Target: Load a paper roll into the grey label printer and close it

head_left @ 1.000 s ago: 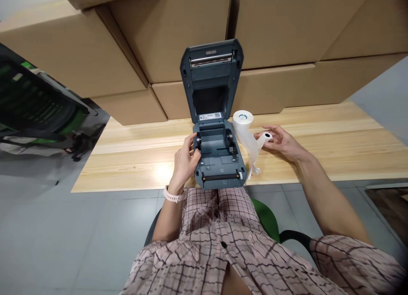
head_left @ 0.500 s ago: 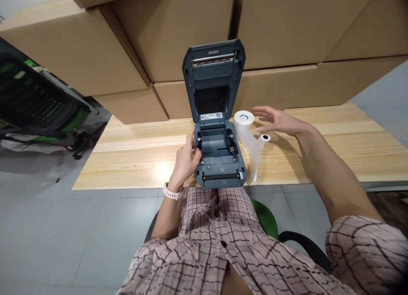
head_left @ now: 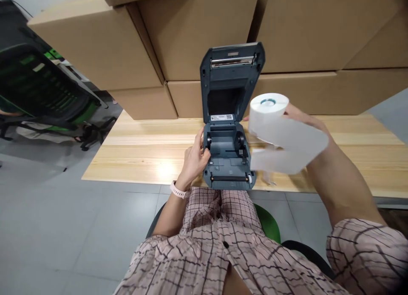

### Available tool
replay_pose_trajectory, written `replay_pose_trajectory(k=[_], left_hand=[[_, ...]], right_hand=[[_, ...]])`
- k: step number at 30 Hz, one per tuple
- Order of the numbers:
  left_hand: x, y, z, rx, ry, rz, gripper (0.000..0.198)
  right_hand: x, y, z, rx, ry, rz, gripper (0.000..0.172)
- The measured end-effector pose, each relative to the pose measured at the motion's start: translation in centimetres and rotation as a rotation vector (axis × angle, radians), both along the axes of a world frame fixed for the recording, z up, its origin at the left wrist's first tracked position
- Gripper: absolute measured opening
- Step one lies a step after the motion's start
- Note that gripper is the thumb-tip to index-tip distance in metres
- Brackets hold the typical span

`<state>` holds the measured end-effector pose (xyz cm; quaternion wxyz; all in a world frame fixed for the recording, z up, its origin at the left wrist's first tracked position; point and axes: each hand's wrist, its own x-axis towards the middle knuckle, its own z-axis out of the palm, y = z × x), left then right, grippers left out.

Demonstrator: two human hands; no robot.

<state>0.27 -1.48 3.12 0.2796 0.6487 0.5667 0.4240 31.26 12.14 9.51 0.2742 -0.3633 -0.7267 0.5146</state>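
Observation:
A dark grey label printer [head_left: 228, 159] stands at the near edge of the wooden table [head_left: 143, 154], its lid [head_left: 231, 80] raised upright and its paper bay bare. My left hand [head_left: 195, 159] grips the printer's left side, fingers curled over the left roll holder. My right hand [head_left: 298, 116] is mostly hidden behind a white paper roll [head_left: 267, 110] that it holds up in the air just right of the printer. A loose strip of paper [head_left: 287, 148] trails from the roll in a fold.
Large cardboard boxes [head_left: 191, 35] are stacked along the back of the table, right behind the printer lid. A black and green chair [head_left: 41, 91] stands at the far left on the grey tiled floor. I sit on a green seat [head_left: 267, 222].
My right hand let go of the small paper core, reached to the larger white roll and lifted it off the table. My left hand stayed on the printer.

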Motion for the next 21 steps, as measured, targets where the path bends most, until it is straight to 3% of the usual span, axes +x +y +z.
replay_pose_trajectory(k=[3, 6, 13, 18, 21], left_hand=[[0.0, -0.1, -0.1, -0.002, 0.003, 0.000, 0.078], [0.0, -0.1, -0.2, -0.002, 0.010, 0.009, 0.078], [0.0, 0.0, -0.4, -0.014, 0.032, 0.017, 0.078], [0.0, -0.1, -0.4, -0.034, -0.006, 0.021, 0.076], [0.1, -0.2, -0.3, -0.056, -0.044, 0.022, 0.075]], right_hand=[[-3.9, -2.0, 2.5, 0.225, -0.193, 0.181, 0.081], [-7.8, -3.0, 3.1, 0.423, -0.458, 0.349, 0.069], [-10.9, -2.8, 0.1, 0.587, -0.807, 0.348, 0.058], [-11.7, -2.4, -1.1, 0.503, -0.849, 0.350, 0.066], [-11.0, -3.7, -0.9, 0.584, -0.750, 0.341, 0.070]])
